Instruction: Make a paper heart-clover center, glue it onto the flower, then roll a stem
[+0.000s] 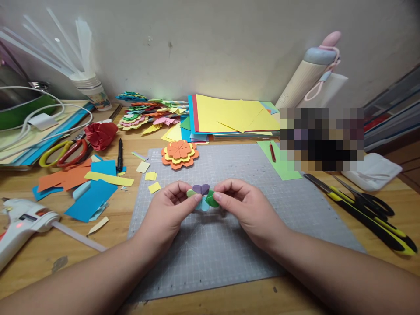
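Between both hands, raised over the grey cutting mat (pixel 249 245), is a small folded paper flower (pixel 201 189) with purple, light green, light blue and dark green parts. My left hand (pixel 172 201) pinches its left side between thumb and fingers. At the other side, my right hand (pixel 241 199) pinches the dark green part, thumb in front. The fingertips behind the paper are partly hidden. Farther back on the mat lies a layered orange and yellow paper flower (pixel 180 154). Small yellow paper squares (pixel 154 187) lie to the left of my left hand.
A glue gun (pixel 28 223) with its stick lies left, near blue and orange paper scraps (pixel 93 199) and scissors (pixel 65 151). A yellow-black cutter (pixel 367 214) and black scissors (pixel 370 201) lie right. Behind are stacked coloured paper (pixel 229 113), paper flowers (pixel 138 116) and a bottle (pixel 305 72).
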`<state>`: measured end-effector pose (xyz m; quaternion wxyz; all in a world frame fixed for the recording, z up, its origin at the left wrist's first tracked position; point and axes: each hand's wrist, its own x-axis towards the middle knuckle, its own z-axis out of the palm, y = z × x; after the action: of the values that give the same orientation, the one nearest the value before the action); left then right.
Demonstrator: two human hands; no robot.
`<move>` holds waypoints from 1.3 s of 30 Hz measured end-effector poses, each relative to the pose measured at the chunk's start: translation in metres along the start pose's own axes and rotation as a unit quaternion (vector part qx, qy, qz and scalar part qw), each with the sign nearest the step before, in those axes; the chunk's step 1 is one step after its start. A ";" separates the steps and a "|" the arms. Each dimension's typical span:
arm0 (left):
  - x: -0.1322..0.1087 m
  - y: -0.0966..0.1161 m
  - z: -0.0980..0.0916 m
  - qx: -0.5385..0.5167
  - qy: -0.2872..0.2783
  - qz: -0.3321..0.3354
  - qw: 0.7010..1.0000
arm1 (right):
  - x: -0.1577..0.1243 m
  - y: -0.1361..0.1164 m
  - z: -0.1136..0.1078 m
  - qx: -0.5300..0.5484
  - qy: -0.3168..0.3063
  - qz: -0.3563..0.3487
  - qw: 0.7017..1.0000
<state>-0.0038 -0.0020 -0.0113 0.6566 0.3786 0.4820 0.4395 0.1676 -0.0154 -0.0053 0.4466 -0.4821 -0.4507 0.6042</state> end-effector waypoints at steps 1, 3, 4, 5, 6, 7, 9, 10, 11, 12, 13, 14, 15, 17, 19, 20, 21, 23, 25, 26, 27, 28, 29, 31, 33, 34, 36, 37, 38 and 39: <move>0.000 0.000 0.000 0.002 0.000 -0.001 1.000 | 0.000 0.000 0.000 -0.007 0.000 -0.001 1.000; 0.000 0.000 0.000 0.003 0.001 -0.002 1.000 | -0.001 -0.001 0.000 -0.015 0.002 -0.010 1.000; 0.000 0.000 0.000 0.002 0.002 -0.002 1.000 | -0.002 -0.002 0.000 -0.019 0.001 -0.020 1.000; 0.000 0.001 0.000 0.000 0.003 -0.002 1.000 | -0.002 -0.002 0.001 -0.025 0.000 -0.033 0.999; 0.000 0.001 0.000 -0.001 0.002 -0.003 1.000 | -0.003 -0.003 0.001 -0.031 0.000 -0.046 0.998; 0.000 0.001 0.000 -0.002 0.001 -0.004 1.000 | -0.003 -0.003 0.002 -0.038 0.001 -0.057 0.998; 0.000 0.001 0.000 0.000 -0.002 -0.005 1.000 | -0.003 -0.003 0.002 -0.046 0.001 -0.059 0.997; -0.001 0.001 0.000 0.003 -0.005 -0.002 1.000 | -0.002 -0.004 0.002 -0.045 -0.002 -0.050 0.998; -0.001 0.001 0.001 0.008 -0.008 0.000 1.000 | -0.002 -0.004 0.002 -0.043 -0.007 -0.036 0.998; -0.001 0.001 0.001 0.013 -0.011 0.004 1.000 | -0.001 -0.004 0.002 -0.041 -0.013 -0.022 0.999; -0.001 0.001 0.001 0.019 -0.015 0.008 1.000 | 0.000 -0.004 0.001 -0.039 -0.017 -0.010 0.999; -0.001 0.001 0.002 0.025 -0.018 0.011 0.999 | 0.000 -0.005 0.001 -0.038 -0.020 0.000 0.999; -0.002 0.002 0.002 0.029 -0.020 0.013 0.999 | 0.001 -0.005 0.001 -0.038 -0.022 0.007 0.999; -0.002 0.002 0.003 0.032 -0.018 0.016 0.999 | 0.002 -0.006 0.000 -0.036 -0.021 0.016 0.999; -0.002 0.003 0.003 0.031 -0.016 0.014 0.999 | 0.002 -0.006 0.000 -0.033 -0.020 0.019 0.999; -0.002 0.003 0.003 0.032 -0.016 0.011 0.999 | 0.002 -0.006 0.000 -0.032 -0.020 0.019 0.999; -0.003 0.004 0.003 0.034 -0.017 0.008 0.999 | 0.002 -0.006 0.000 -0.031 -0.020 0.017 0.999; -0.003 0.004 0.003 0.040 -0.019 0.003 0.999 | 0.002 -0.006 -0.001 -0.031 -0.021 0.009 0.999; -0.002 0.004 0.003 0.044 -0.020 -0.001 0.999 | 0.002 -0.005 -0.002 -0.029 -0.026 -0.008 0.999; -0.002 0.004 0.003 0.042 -0.018 -0.003 0.999 | 0.002 -0.005 -0.002 -0.028 -0.029 -0.017 0.999; -0.001 0.003 0.002 0.036 -0.014 -0.004 0.999 | 0.002 -0.005 -0.002 -0.026 -0.031 -0.023 0.999; -0.001 0.003 0.002 0.027 -0.009 -0.005 1.000 | 0.003 -0.005 -0.002 -0.023 -0.030 -0.025 0.999; 0.000 0.002 0.001 0.016 -0.002 -0.004 1.000 | 0.003 -0.004 -0.002 -0.020 -0.027 -0.023 0.999; 0.001 0.001 0.000 -0.006 0.013 -0.001 1.000 | 0.002 -0.004 -0.001 -0.020 -0.023 -0.006 1.000; 0.001 0.001 -0.001 -0.018 0.020 0.002 1.000 | 0.002 -0.003 -0.001 -0.031 -0.032 0.012 0.999; 0.001 0.001 -0.001 -0.021 0.020 0.002 1.000 | 0.002 -0.002 -0.001 -0.038 -0.039 0.016 0.998; 0.002 0.001 -0.002 -0.017 0.011 -0.007 1.000 | 0.002 -0.001 -0.001 -0.045 -0.046 0.012 0.998; 0.002 0.002 -0.001 -0.014 0.004 -0.012 1.000 | 0.003 -0.001 -0.002 -0.047 -0.045 0.006 0.998; 0.002 0.002 -0.001 -0.010 -0.005 -0.017 1.000 | 0.003 -0.001 -0.002 -0.048 -0.041 -0.001 0.998; 0.002 0.003 -0.001 -0.006 -0.014 -0.021 1.000 | 0.003 -0.002 -0.002 -0.051 -0.038 -0.007 0.998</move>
<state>-0.0049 0.0004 -0.0097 0.6743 0.3704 0.4782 0.4236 0.1695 -0.0120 -0.0046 0.4086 -0.4777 -0.5007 0.5951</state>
